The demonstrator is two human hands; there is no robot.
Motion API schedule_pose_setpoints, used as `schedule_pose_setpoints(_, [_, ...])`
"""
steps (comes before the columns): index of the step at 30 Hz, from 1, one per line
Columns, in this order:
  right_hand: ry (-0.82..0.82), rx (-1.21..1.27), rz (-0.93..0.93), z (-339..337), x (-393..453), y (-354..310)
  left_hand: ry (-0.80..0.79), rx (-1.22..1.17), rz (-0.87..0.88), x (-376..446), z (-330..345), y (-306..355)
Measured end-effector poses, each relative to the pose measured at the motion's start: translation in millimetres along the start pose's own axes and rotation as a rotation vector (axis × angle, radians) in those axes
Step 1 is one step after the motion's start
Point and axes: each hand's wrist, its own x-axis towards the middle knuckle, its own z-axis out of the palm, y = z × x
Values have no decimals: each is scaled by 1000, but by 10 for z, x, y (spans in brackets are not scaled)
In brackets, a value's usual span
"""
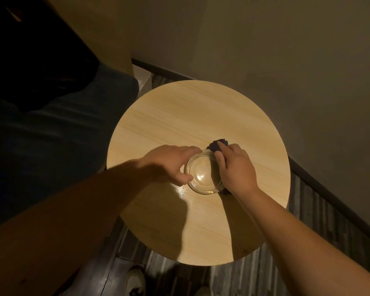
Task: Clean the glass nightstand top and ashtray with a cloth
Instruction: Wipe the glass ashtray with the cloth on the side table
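Observation:
A clear round glass ashtray (202,175) stands near the middle of a round, light wood-grain nightstand top (192,116). My left hand (169,162) grips the ashtray's left rim, thumb at the near side and fingers over the far edge. My right hand (236,167) presses a dark blue cloth (217,145) against the ashtray's right rim. Part of the cloth sticks out beyond my fingers, and a bit shows under my wrist.
A dark bed or sofa (51,129) lies close to the table's left side, with a tan panel (98,28) behind it. A beige wall (286,60) with a dark baseboard runs behind and to the right. Below are dark floorboards and my shoes (135,278).

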Motion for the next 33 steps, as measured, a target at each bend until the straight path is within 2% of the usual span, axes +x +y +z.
schedule_pose_setpoints(2, [41,-31,25,22,-74,38,-69,45,-10,73,-75,-25])
schedule_pose_setpoints(4, [96,-29,106,49,-142,19,-40,4,-131,-7,-88,32])
schedule_pose_setpoints(6, [132,-18,177,91,-177,-23,262,108,-153,-141,91,177])
schedule_pose_setpoints(7, [144,-13,201,109,-186,-39,374,206,-175,-199,233,255])
schedule_pose_setpoints(8, [156,-6,218,124,-190,-52,423,180,-261,-254,333,357])
schedule_pose_setpoints(10, [172,12,245,149,-197,-63,322,5,-518,-259,461,592])
schedule_pose_setpoints(11, [174,28,257,157,-201,-60,274,11,-525,-220,559,617])
schedule_pose_setpoints(13, [172,79,267,163,-198,-34,170,163,-441,-188,557,650])
schedule_pose_setpoints(16, [134,127,210,141,-142,47,221,503,-242,-88,512,399])
schedule_pose_setpoints(17, [113,123,178,128,-107,73,211,553,-290,-51,415,374])
schedule_pose_setpoints(19, [74,87,108,86,-29,104,201,453,-332,24,288,371])
schedule_pose_setpoints(21, [25,33,28,45,37,100,83,247,-356,139,87,270])
schedule_pose_setpoints(23, [-5,-23,-50,32,62,88,-19,204,-277,215,-38,244])
schedule_pose_setpoints(24, [-1,-42,-62,37,57,82,-15,247,-221,243,-67,222])
schedule_pose_setpoints(26, [42,-50,-18,61,9,71,91,292,-204,244,-62,246])
schedule_pose_setpoints(30, [127,-35,121,141,-128,13,277,101,-530,8,181,494])
schedule_pose_setpoints(31, [139,-28,145,159,-142,-2,318,159,-530,-94,309,602])
schedule_pose_setpoints(33, [146,-9,172,183,-148,-13,299,219,-542,-200,517,678])
